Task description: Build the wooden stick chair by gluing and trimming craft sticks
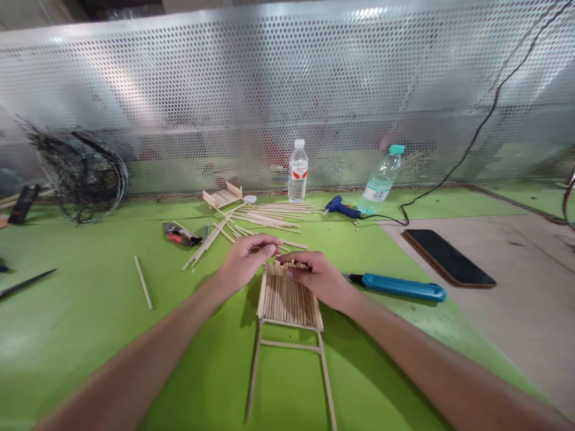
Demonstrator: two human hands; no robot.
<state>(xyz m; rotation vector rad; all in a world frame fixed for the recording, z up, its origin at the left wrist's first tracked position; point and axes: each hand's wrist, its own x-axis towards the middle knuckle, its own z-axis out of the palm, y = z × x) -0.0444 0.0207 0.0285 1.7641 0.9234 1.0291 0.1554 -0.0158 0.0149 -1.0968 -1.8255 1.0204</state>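
A small model made of thin wooden sticks (290, 302) lies on the green table, its slatted panel made of many sticks side by side. Two long stick legs joined by a crossbar stretch from the panel toward me. My right hand (317, 276) grips the panel's far end, thumb on top and fingers curled over the edge. Beside that edge, my left hand (251, 254) has its thumb and fingers pinched together; whatever sits between the fingertips is too small to make out.
Loose wooden sticks (269, 215) lie beyond my hands, near pliers (182, 234). Around them are a blue glue gun (342, 207), a water bottle (298, 173), a green-capped bottle (381, 179), a blue utility knife (399, 286), a phone (449, 257) and a wire coil (85, 173). Perforated metal panel (202, 90) stands behind.
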